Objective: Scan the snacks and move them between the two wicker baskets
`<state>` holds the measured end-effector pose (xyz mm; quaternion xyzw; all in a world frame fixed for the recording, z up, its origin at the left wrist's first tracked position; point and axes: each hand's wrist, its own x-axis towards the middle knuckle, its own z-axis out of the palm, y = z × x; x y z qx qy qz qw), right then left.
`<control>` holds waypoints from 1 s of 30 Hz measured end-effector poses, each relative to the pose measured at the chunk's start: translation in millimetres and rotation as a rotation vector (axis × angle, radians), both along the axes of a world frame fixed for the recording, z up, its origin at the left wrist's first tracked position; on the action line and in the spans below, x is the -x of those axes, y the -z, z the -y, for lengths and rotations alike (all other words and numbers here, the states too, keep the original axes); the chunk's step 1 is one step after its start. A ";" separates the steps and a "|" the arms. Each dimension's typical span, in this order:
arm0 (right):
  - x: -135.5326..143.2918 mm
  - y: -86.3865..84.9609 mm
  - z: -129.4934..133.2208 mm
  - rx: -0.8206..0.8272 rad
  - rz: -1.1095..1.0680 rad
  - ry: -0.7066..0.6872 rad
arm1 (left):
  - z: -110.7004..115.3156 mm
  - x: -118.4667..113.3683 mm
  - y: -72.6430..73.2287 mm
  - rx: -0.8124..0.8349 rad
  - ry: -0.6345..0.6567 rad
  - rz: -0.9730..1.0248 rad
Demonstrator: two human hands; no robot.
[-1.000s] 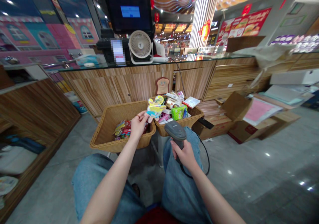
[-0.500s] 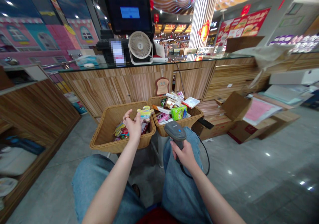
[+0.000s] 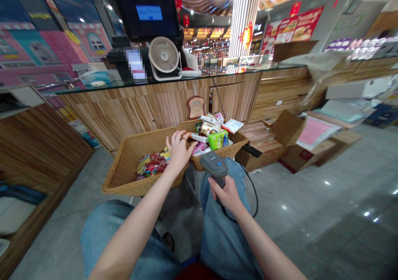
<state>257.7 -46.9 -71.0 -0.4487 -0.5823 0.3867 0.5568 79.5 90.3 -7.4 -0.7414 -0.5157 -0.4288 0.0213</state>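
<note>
My left hand (image 3: 180,150) is over the inner edges of two wicker baskets, its fingers apart and nothing seen in it. Below and left of it, the left basket (image 3: 116,164) holds a pile of small colourful packets (image 3: 154,164). In the right basket (image 3: 241,144) lie several packages, among them a green one (image 3: 217,140) and a white-and-red box (image 3: 232,125) on top. My right hand (image 3: 226,191) is wrapped round the handle of a dark grey barcode scanner (image 3: 214,164) above my right knee, its head pointing toward the baskets.
Behind the baskets stands a wooden counter (image 3: 130,114) with a monitor (image 3: 146,12) and a white fan (image 3: 164,56) on it. Open cardboard boxes (image 3: 289,157) sit on the floor to the right. The scanner's black cable (image 3: 256,193) loops beside my right knee. Wooden shelving (image 3: 40,147) is at the left.
My left hand has moved right from over the left basket, and the yellow-and-blue packet beside its fingers is no longer there. My right hand still grips the scanner. The view has shifted slightly.
</note>
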 end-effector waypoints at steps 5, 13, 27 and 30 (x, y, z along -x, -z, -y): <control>-2.0 -0.4 0.3 0.003 0.006 -0.004 | -37.2 -51.8 -0.4 0.084 0.141 -0.115; -3.5 -0.2 0.7 0.001 0.003 -0.010 | -61.8 -94.6 7.7 0.102 0.110 -0.193; -3.0 0.4 0.5 -0.018 -0.001 -0.008 | -1.3 -24.7 -16.7 -0.061 0.166 -0.099; -2.6 0.6 0.5 -0.013 0.001 -0.009 | 18.0 3.9 -15.1 -0.126 0.111 -0.095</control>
